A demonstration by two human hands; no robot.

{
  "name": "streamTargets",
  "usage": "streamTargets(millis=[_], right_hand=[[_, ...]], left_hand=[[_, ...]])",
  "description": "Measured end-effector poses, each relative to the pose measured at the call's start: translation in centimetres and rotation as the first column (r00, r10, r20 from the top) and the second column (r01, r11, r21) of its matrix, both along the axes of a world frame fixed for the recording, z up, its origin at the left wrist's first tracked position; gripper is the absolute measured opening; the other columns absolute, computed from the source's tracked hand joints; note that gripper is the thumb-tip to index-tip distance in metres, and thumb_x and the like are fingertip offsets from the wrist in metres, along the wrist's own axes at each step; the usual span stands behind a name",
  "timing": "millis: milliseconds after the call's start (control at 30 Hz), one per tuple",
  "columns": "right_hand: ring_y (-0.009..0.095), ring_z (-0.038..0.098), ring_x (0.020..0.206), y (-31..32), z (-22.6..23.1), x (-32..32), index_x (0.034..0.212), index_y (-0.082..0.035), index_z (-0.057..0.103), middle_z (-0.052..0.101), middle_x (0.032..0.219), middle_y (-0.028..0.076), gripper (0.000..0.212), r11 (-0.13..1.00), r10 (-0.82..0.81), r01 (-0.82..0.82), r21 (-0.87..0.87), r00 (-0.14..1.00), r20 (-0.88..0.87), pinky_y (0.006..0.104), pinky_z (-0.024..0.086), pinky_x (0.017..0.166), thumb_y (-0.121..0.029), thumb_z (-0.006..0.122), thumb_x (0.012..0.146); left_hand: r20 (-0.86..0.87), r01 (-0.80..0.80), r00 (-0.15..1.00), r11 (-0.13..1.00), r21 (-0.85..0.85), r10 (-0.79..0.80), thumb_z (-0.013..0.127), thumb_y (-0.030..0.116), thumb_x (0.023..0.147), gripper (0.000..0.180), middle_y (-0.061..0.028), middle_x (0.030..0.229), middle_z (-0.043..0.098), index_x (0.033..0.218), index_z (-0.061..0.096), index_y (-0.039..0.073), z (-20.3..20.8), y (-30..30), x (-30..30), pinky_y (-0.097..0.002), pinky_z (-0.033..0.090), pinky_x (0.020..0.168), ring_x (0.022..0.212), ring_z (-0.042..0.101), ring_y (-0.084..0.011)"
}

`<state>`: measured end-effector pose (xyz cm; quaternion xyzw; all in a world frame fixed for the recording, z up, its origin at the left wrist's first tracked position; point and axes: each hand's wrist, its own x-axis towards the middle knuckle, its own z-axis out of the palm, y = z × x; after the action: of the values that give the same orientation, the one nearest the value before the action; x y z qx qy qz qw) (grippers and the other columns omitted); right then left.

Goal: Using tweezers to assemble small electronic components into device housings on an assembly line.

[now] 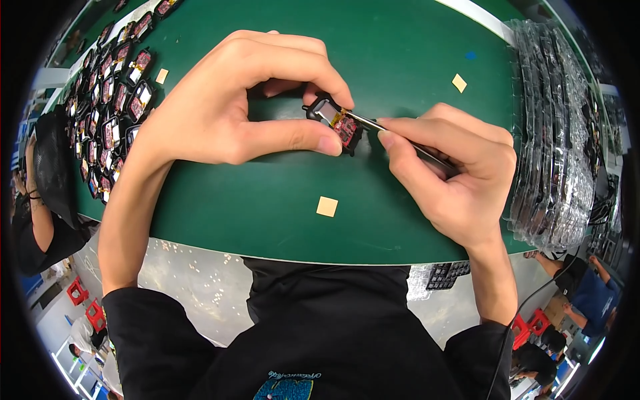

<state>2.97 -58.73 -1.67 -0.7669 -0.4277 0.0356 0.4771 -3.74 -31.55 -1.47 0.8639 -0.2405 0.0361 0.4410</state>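
Note:
Between the thumb and fingers of my left hand [247, 100] is a small black device casing [337, 125], open-faced, with a red circuit board and a strip of yellow tape inside. My right hand [453, 160] is closed around a slim metal pair of tweezers [427, 157]. Their tip touches or hovers just over the casing's edge by the yellow tape; I cannot tell which. Both hands are raised a little above the green table [267, 213]. A square cream-coloured piece [327, 206] lies on the table below the casing.
Many similar casings [107, 100] with red boards lie in rows at the left. A tall stack of clear plastic trays [550, 133] stands at the right. More cream pieces lie at the right [459, 83] and left [162, 76]. Other people are at work on both sides.

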Motion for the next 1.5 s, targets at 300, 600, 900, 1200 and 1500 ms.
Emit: streamTargets(millis=[300,600,900,1200,1500], right_hand=[[0.006,0.051,0.052,-0.5,-0.4,-0.2,0.1,0.003,0.086,0.066,0.067,0.003,0.018,0.999,0.036,-0.039,0.019,0.989,0.146,0.0251,0.035,0.05,0.009,0.083,0.083],[0.012,0.055,0.051,-0.7,-0.3,0.5,0.095,0.002,0.084,0.064,0.066,0.005,0.014,0.989,-0.099,0.091,0.117,0.994,0.057,0.0307,0.04,0.047,0.004,0.084,0.082],[0.022,0.067,0.058,-0.8,-1.3,1.9,0.101,0.004,0.083,0.073,0.076,0.013,0.013,0.945,-0.17,0.137,0.296,0.981,0.089,0.0352,0.052,0.055,-0.001,0.082,0.089],[0.033,0.073,0.066,-1.4,-1.7,1.1,0.101,0.004,0.083,0.072,0.08,0.016,0.014,0.971,-0.096,0.07,0.228,0.99,0.106,0.0427,0.058,0.062,-0.005,0.08,0.09],[0.038,0.076,0.075,-0.2,-1.2,0.6,0.096,0.004,0.082,0.076,0.087,0.017,0.015,0.979,-0.056,0.045,0.201,0.997,0.049,0.0468,0.062,0.07,-0.009,0.078,0.092]], left_hand=[[-0.052,-0.02,0.998,0.999,0.04,0.023,0.098,0.021,0.074,0.043,-0.0018,0.092,0.071,0.112,0.083,0.006,0.3,-0.1,-0.1,-0.0313,0.039,0.067,0.073,0.052,-0.0157],[0.022,-0.136,0.991,0.978,0.157,0.134,0.101,0.021,0.069,0.055,-0.001,0.089,0.069,0.118,0.081,0.008,0.7,-0.6,-0.6,-0.0323,0.041,0.071,0.071,0.05,-0.0169],[0.064,-0.24,0.97,0.966,0.095,0.234,0.099,0.017,0.072,0.049,-0.0033,0.085,0.068,0.115,0.081,0.003,2.2,-0.5,0.0,-0.0281,0.044,0.066,0.07,0.056,-0.0123],[0.232,0.056,0.971,0.997,0.046,-0.065,0.094,0.023,0.084,0.045,-0.0036,0.1,0.071,0.122,0.08,0.003,11.0,-12.7,15.7,-0.0281,0.047,0.074,0.08,0.055,-0.0108],[0.279,0.094,0.935,0.911,0.401,-0.219,0.079,0.032,0.101,0.047,-0.0149,0.146,0.073,0.143,0.075,0.012,8.5,-21.7,31.4,-0.047,0.046,0.123,0.141,0.062,-0.0361]])
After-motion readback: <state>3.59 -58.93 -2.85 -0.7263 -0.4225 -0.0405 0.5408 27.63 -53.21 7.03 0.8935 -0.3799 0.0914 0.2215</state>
